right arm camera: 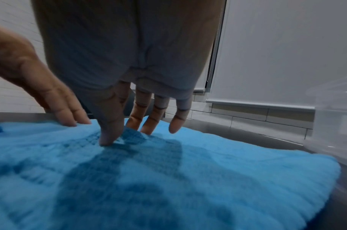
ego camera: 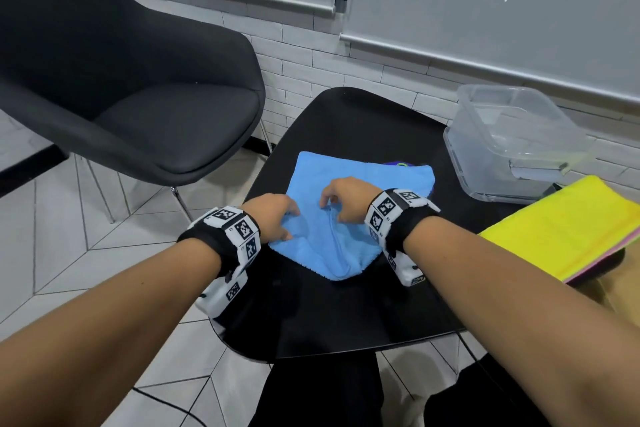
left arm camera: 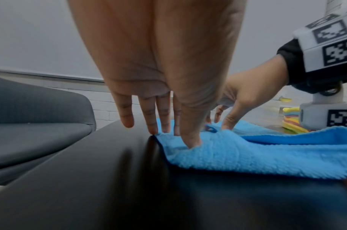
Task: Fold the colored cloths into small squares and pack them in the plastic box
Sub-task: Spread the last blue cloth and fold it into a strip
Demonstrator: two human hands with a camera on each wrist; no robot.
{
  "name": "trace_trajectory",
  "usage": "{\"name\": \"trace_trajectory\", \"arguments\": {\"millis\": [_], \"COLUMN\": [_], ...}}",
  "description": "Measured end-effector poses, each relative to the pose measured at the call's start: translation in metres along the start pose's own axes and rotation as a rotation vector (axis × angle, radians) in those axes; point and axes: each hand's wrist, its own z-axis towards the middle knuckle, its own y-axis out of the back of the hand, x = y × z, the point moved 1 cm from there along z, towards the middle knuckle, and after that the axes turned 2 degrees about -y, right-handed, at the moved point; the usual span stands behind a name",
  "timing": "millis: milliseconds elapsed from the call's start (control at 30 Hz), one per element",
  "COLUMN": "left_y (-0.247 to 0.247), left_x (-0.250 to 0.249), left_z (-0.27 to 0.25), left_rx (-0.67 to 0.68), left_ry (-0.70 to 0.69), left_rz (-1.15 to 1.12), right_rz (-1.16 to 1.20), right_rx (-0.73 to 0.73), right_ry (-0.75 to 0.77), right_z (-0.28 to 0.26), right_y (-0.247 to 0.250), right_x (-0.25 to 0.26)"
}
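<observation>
Blue cloth (ego camera: 349,215) lay spread on the black worktop (ego camera: 332,315), roughly at its middle, with a raised ridge running from its centre toward the near corner and one layer lapped over another at the near edge. Behind it to the left stood a dark armchair (ego camera: 114,80). At the far right corner of the worktop sat the clear plastic box (ego camera: 512,146), and nearer on the right lay a stack of folded cloths (ego camera: 568,229), yellow on top with pink and other colours showing at the edges.

On the cloth's left edge rested the left hand (ego camera: 273,218). Its fingers (left arm camera: 154,118) pointed down, nearly straight and slightly spread; the thumb tip pressed into the pile while two or three fingertips touched the cloth's edge where it met the worktop, and the little finger hung just off the cloth. Close beside it, at the cloth's middle, was the right hand (ego camera: 346,198). Its fingers (right arm camera: 137,115) were likewise extended and a little apart, the thumb tip pushed down into the fabric and the fingertips touching the cloth behind it. Neither hand had fabric closed inside it. Both wrists carried black bands with white marker blocks (ego camera: 239,229).
</observation>
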Motion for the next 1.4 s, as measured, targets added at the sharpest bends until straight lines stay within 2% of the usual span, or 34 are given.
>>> {"name": "trace_trajectory", "arguments": {"millis": [100, 267, 433, 533, 600, 767, 933, 1067, 1133, 1300, 1400], "left_y": [-0.001, -0.008, -0.013, -0.015, -0.016, -0.017, -0.009, -0.020, -0.034, -0.061, -0.059], "left_x": [0.001, 0.008, 0.001, -0.013, -0.025, -0.042, -0.043, -0.053, -0.069, -0.111, -0.107], "left_z": [-0.004, -0.008, -0.013, -0.023, -0.032, -0.047, -0.069, -0.078, -0.076, -0.071, -0.064], "left_rx": [0.009, 0.008, -0.010, -0.032, -0.025, 0.004, -0.011, -0.113, -0.117, -0.017, -0.012], "left_ry": [-0.008, -0.007, -0.018, -0.088, -0.132, -0.178, -0.165, -0.125, -0.104, 0.050, 0.129], "left_rz": [-0.019, -0.076, -0.026, 0.006, 0.039, 0.139, 0.160, -0.002, -0.079, 0.036, 0.042], "right_rz": [-0.016, -0.026, 0.022, 0.030, 0.044, 0.005, -0.215, -0.255, -0.261, -0.265, -0.266], "right_rx": [-0.032, 0.011, 0.169, 0.328, 0.350, 0.020, 0.069, 0.021, 0.033, 0.077, 0.116], "right_ry": [0.001, -0.026, -0.109, -0.149, -0.165, -0.226, -0.322, -0.346, -0.356, -0.248, -0.223], "right_z": [-0.012, -0.055, -0.111, -0.137, -0.144, -0.120, -0.089, -0.070, -0.061, -0.048, -0.044], "right_y": [0.007, 0.026, 0.022, 0.013, 0.016, 0.030, 0.014, 0.012, 0.012, 0.014, 0.015], "right_x": [-0.001, -0.023, -0.043, -0.044, -0.044, -0.056, -0.070, -0.078, -0.079, -0.075, -0.078]}}
